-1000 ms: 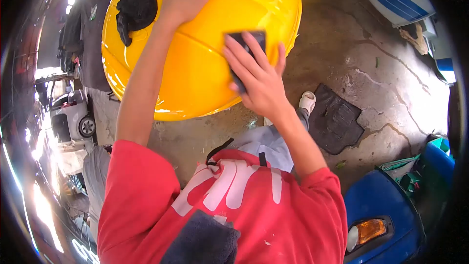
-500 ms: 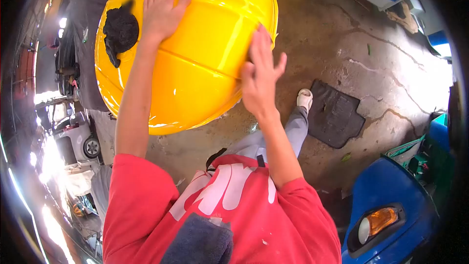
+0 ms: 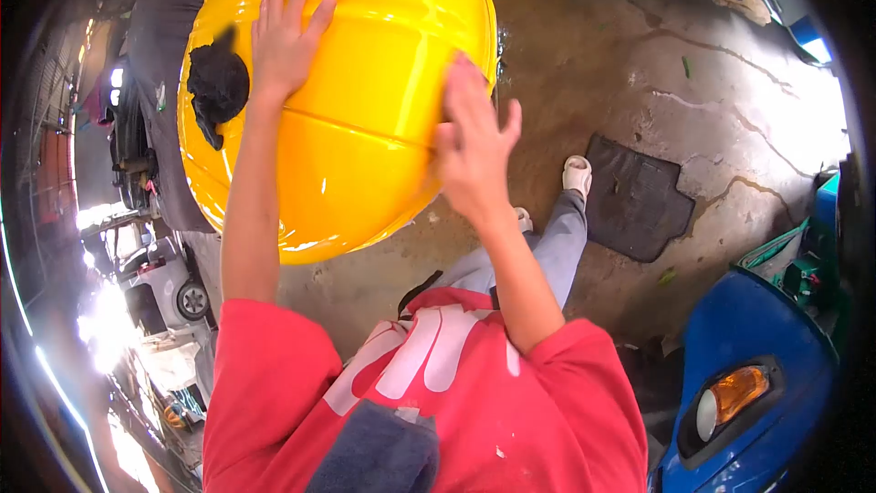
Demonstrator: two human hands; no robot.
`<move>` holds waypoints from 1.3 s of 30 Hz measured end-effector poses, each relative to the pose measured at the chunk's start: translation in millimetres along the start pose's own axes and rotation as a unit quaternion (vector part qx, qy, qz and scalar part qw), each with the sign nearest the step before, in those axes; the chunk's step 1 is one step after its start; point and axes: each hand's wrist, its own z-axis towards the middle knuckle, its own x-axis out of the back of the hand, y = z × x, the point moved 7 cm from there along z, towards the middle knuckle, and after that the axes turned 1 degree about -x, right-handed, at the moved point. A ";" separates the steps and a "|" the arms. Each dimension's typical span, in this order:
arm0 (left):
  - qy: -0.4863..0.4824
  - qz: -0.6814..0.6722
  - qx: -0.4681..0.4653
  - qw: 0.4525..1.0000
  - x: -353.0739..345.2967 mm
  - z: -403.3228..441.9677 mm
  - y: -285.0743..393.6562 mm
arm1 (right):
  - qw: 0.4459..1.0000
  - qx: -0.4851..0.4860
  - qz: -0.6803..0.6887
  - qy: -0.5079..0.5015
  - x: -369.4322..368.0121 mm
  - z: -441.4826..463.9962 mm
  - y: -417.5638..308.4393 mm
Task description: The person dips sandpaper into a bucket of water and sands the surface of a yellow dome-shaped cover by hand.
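Note:
A large, glossy yellow curved panel [image 3: 365, 173] fills the upper middle of the head view. My left hand [image 3: 285, 50] lies flat on its top with the fingers spread, holding nothing. Beside that hand, a crumpled black cloth [image 3: 217, 87] rests on the yellow surface. At the panel's right side, my right hand [image 3: 476, 146] is stretched out with its fingers extended and the outer finger apart. Motion blurs its fingertips, and a dark patch by them, perhaps shadow, cannot be made out.
A dark floor mat [image 3: 639, 199] lies on the stained concrete floor [image 3: 602, 64] near my foot. At the lower right stands a blue vehicle part [image 3: 730, 329] with an orange lamp. Dark fabric [image 3: 164, 36] borders the panel's left. A navy towel [image 3: 374, 452] hangs at my chest.
The view has shifted a little, so the panel and both hands appear slightly further left and lower. My left hand stays flat on the panel; my right hand stays by its right side, blurred.

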 end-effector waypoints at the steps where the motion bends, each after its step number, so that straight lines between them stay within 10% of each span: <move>1: 0.005 0.000 0.003 1.000 4.0 -0.7 1.3 | 0.995 -0.080 0.053 0.025 9.2 0.4 9.7; 6: -0.008 0.000 0.011 1.000 3.8 0.7 3.3 | 0.997 0.063 -0.028 -0.024 -10.2 26.8 -62.7; 10: -0.010 -0.003 0.008 1.000 6.2 3.6 3.3 | 0.975 -0.154 0.157 0.010 -6.3 -8.6 19.0; 15: -0.022 0.055 -0.060 0.996 -11.9 5.0 -20.8 | 0.993 -0.036 0.116 -0.002 -19.3 -42.9 -30.4; 39: -0.025 0.061 -0.076 0.995 -8.7 6.7 -19.0 | 0.987 -0.104 0.124 0.019 -10.1 -1.4 -24.7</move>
